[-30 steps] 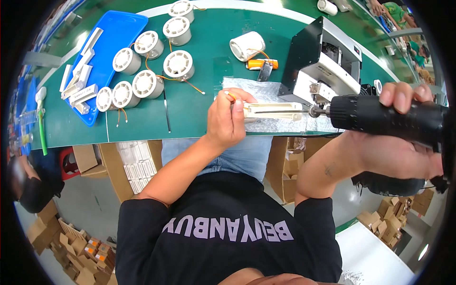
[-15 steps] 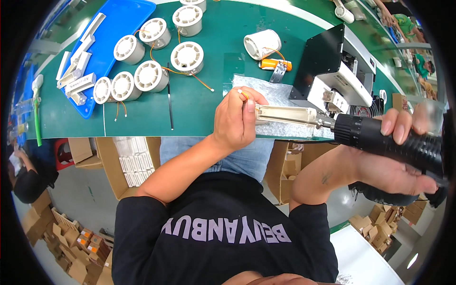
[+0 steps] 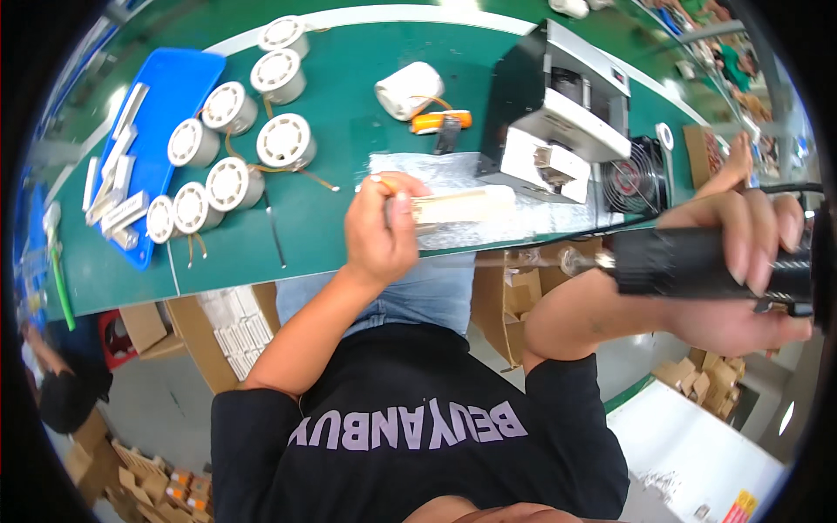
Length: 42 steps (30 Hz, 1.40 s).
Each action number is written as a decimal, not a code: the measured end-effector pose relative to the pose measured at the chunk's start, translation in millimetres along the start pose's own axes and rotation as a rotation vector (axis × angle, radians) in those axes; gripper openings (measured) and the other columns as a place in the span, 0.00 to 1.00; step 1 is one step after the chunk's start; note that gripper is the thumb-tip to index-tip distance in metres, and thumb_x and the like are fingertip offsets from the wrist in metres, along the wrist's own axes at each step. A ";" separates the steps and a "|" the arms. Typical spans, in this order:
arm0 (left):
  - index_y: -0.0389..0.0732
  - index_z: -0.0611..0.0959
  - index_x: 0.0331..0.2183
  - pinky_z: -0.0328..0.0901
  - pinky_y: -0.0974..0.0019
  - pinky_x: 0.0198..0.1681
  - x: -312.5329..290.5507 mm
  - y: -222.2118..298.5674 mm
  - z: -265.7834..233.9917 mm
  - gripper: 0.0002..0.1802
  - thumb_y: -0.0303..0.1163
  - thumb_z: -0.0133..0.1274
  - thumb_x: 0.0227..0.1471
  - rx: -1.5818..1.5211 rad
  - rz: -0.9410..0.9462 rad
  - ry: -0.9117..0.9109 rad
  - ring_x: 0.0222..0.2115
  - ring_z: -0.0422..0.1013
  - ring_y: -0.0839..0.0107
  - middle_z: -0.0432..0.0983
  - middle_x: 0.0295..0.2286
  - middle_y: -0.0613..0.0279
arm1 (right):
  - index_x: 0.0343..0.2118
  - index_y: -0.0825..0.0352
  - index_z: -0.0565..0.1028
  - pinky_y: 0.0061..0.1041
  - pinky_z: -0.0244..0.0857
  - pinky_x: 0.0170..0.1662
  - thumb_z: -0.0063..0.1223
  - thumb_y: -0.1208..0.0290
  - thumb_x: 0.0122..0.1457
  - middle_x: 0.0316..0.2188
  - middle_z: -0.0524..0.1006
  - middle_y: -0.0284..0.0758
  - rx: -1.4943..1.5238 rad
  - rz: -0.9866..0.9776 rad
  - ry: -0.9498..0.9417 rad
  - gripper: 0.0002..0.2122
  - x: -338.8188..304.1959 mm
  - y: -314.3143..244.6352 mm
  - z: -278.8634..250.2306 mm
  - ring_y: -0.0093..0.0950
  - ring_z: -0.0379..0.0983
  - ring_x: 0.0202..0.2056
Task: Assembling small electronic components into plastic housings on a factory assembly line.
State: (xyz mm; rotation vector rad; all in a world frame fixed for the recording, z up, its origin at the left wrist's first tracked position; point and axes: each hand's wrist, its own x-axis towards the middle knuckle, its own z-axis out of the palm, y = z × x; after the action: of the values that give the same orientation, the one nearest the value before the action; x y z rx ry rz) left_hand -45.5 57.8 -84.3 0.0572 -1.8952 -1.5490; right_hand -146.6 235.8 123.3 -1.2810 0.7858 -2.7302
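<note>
My left hand is closed around one end of a long cream plastic housing, blurred by motion, above the table's front edge. A thin orange wire shows at my fingers. My right hand grips a black electric screwdriver that points left. Its bit is smeared and stands apart from the housing. Behind the housing lies a sheet of clear plastic film. Farther back, a white round unit lies on its side, with an orange cylinder beside it.
A black and white machine stands at the right, with a black fan beside it. Several white round vented units with wires stand at left, near a blue tray of white strips. A green-handled brush lies far left.
The screwdriver has drawn back to the right, off the housing it was touching. The whole view has shifted, so the table's things sit farther left. My left hand keeps hold of the housing.
</note>
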 end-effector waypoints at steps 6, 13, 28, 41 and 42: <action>0.36 0.71 0.31 0.67 0.64 0.34 0.8 -0.5 0.9 0.04 0.23 0.44 0.60 0.012 0.055 -0.020 0.28 0.73 0.65 0.77 0.30 0.53 | 0.39 0.73 0.66 0.25 0.69 0.32 0.50 0.51 0.62 0.29 0.72 0.42 -0.938 -0.140 0.060 0.23 44.8 4.8 -27.3 0.29 0.72 0.28; 0.35 0.72 0.32 0.68 0.63 0.36 1.6 2.0 -0.9 0.03 0.21 0.43 0.59 0.051 0.081 -0.033 0.29 0.74 0.63 0.78 0.31 0.53 | 0.41 0.73 0.68 0.31 0.70 0.27 0.47 0.44 0.64 0.31 0.75 0.44 -1.185 -0.266 0.115 0.27 31.6 14.2 -41.4 0.32 0.72 0.24; 0.37 0.70 0.33 0.66 0.60 0.32 -1.4 -1.5 0.9 0.01 0.22 0.45 0.58 0.106 0.126 -0.023 0.28 0.71 0.59 0.78 0.30 0.58 | 0.44 0.74 0.65 0.25 0.60 0.25 0.37 0.22 0.52 0.36 0.66 0.42 -0.923 -0.092 0.336 0.46 -8.9 34.4 -0.4 0.28 0.65 0.24; 0.37 0.69 0.32 0.65 0.60 0.31 0.4 -1.5 0.0 0.03 0.21 0.45 0.58 0.092 0.134 -0.022 0.27 0.70 0.59 0.78 0.30 0.58 | 0.40 0.80 0.66 0.26 0.61 0.25 0.48 0.26 0.51 0.36 0.66 0.45 -0.422 -0.087 0.222 0.46 -17.4 36.5 -6.4 0.29 0.66 0.25; 0.37 0.69 0.32 0.65 0.61 0.31 -0.1 -1.4 0.2 0.03 0.20 0.46 0.57 0.095 0.133 -0.024 0.27 0.70 0.60 0.78 0.30 0.58 | 0.40 0.80 0.66 0.26 0.61 0.25 0.48 0.26 0.51 0.36 0.66 0.45 -0.423 -0.086 0.223 0.46 -18.0 37.5 -6.5 0.29 0.66 0.25</action>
State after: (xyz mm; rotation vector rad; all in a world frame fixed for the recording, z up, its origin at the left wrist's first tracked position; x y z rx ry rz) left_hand -46.0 57.6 -85.6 -0.0452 -1.9494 -1.3769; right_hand -146.3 209.9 90.1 -1.0894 1.4228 -2.9129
